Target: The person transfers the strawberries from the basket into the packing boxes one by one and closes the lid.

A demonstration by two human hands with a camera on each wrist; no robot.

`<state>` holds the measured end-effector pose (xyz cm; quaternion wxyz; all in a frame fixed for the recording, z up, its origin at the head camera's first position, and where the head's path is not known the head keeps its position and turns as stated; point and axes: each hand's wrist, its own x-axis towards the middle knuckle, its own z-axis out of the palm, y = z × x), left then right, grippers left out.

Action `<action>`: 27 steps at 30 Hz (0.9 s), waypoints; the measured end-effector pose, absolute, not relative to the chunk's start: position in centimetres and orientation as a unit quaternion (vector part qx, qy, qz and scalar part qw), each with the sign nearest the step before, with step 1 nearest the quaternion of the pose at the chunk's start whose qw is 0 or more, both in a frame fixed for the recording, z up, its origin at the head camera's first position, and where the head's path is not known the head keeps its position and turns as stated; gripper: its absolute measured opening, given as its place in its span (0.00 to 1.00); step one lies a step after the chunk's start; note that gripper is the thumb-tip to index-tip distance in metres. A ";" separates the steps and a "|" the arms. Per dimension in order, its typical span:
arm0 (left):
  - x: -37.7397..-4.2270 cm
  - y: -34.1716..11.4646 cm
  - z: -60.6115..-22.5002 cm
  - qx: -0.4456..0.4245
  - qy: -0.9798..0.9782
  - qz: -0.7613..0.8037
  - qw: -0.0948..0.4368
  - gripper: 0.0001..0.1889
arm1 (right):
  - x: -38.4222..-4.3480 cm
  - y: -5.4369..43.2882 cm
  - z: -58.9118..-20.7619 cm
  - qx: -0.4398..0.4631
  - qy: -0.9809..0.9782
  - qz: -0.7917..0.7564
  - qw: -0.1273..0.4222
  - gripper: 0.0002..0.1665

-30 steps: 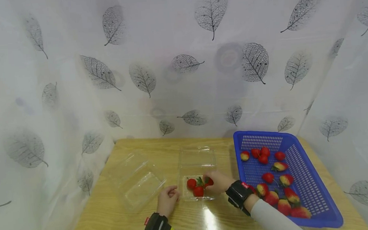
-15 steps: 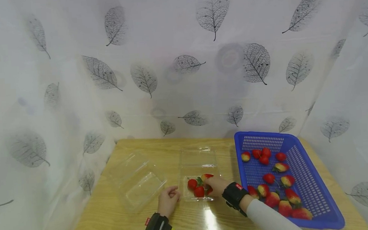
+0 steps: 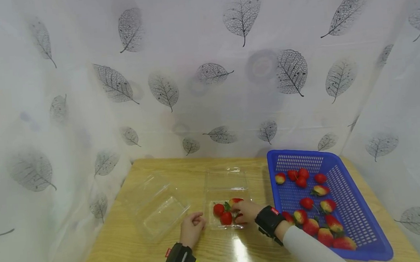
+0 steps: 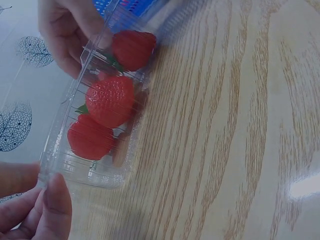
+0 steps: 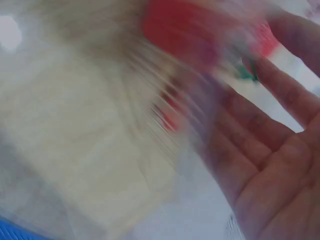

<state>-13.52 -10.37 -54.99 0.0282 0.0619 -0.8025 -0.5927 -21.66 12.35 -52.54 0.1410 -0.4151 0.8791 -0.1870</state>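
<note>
My left hand (image 3: 192,229) rests on the table, its thumb and finger pinching a corner of the clear plastic box (image 4: 60,172) in the left wrist view. This box lies unfolded with its lid back and has several red strawberries (image 3: 226,218) with green leaves in its near half. My right hand (image 3: 249,211) reaches into the box's right side, fingers apart beside a strawberry (image 4: 132,50). In the right wrist view its fingers (image 5: 245,130) look loosely straight next to a blurred strawberry (image 5: 180,30).
To the right stands a blue plastic basket (image 3: 360,202) holding several red and yellowish strawberries (image 3: 311,227). Another clear plastic box (image 3: 164,214) lies unfolded at the left. The wooden table (image 3: 217,250) ends at a leaf-printed curtain (image 3: 208,103).
The right hand has let go of a strawberry at the box's right back and shifted slightly toward the front strawberry there, its fingers spreading. The left hand stays in place.
</note>
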 end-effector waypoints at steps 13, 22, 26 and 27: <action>-13.5 -10.4 -54.8 0.065 -0.808 -0.584 0.032 0.14 | -24.7 16.8 -45.6 -0.285 0.880 -0.349 -0.150 0.32; -13.4 -10.4 -54.9 0.065 -0.807 -0.586 0.029 0.14 | -26.0 22.9 -46.9 -0.116 0.926 -0.312 -0.176 0.36; -13.4 -10.4 -54.9 0.064 -0.804 -0.591 0.030 0.14 | -25.4 25.0 -48.0 -0.032 0.955 -0.273 -0.112 0.37; -13.4 -10.4 -54.9 0.063 -0.803 -0.591 0.030 0.14 | -25.2 25.4 -48.2 -0.012 0.959 -0.268 -0.088 0.37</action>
